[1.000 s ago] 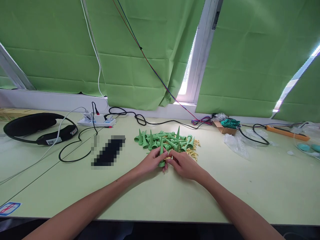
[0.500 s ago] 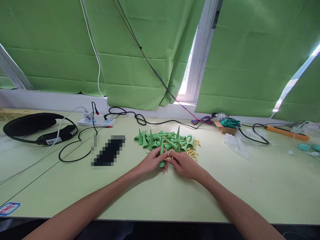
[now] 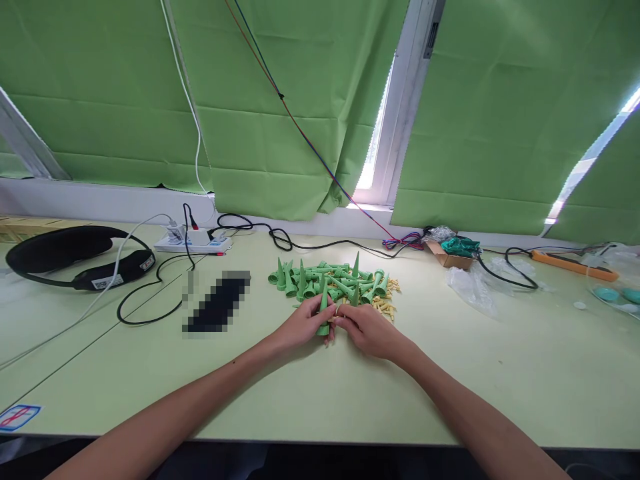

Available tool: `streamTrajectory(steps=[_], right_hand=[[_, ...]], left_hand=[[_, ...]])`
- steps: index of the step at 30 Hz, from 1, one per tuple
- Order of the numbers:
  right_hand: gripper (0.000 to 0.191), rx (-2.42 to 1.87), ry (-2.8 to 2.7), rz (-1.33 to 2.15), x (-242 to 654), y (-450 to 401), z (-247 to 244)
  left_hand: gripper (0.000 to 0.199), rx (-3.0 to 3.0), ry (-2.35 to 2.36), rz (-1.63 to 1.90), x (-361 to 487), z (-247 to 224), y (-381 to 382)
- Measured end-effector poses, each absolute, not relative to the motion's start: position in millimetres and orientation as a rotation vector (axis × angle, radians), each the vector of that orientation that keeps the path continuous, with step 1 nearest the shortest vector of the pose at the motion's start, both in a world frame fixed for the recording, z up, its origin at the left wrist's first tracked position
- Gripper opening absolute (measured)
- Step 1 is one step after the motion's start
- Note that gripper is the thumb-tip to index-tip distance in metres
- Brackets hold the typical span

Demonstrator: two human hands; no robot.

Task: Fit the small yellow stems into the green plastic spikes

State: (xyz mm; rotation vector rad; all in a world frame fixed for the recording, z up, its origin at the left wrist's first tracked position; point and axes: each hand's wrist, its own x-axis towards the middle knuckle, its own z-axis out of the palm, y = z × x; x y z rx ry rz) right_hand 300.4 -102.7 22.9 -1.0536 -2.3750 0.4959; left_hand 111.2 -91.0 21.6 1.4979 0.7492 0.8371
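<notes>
Two bare hands meet just in front of a low pile of green cones (image 3: 343, 287) in the middle of the table (image 3: 280, 393). Fingers of the left hand (image 3: 303, 323) close around one green cone (image 3: 323, 307), its point up and its wide rim down; whether that rim touches the tabletop I cannot tell. Fingertips of the right hand (image 3: 367, 330) are pinched narrow at the cone's side, on a small yellow piece (image 3: 332, 319) mostly hidden by them. The pile starts right behind the knuckles, with loose yellow pieces (image 3: 384, 307) along its right border, so room behind is tight. Toward the near edge, a broad strip of tabletop runs under both forearms. On the left, a pixelated dark object (image 3: 217, 303) lies well apart from the hand; on the right, wide tabletop reaches to a clear plastic bag (image 3: 473, 290). A black cable (image 3: 325, 247) bounds the pile's far side.
</notes>
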Motion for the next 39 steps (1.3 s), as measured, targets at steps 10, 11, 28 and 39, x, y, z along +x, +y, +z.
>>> streamTrajectory(steps=[10,11,28,39], right_hand=[[0.03,-1.031,-2.381,0.51,300.6,-103.5,25.1],[0.031,-1.041,-2.379,0.504,300.5,-103.6,25.2],[0.014,-1.036,-2.349,0.425,301.2,-103.5,23.3],[0.03,-1.043,-2.363,0.447,300.4,-101.8,22.3]], left_hand=[[0.035,1.51,0.727,0.832,111.3,21.3,-91.6],[0.035,1.508,0.724,0.835,111.2,21.3,-91.6],[0.035,1.575,0.787,0.885,111.6,24.6,-92.8],[0.033,1.618,0.776,0.871,110.2,22.9,-92.8]])
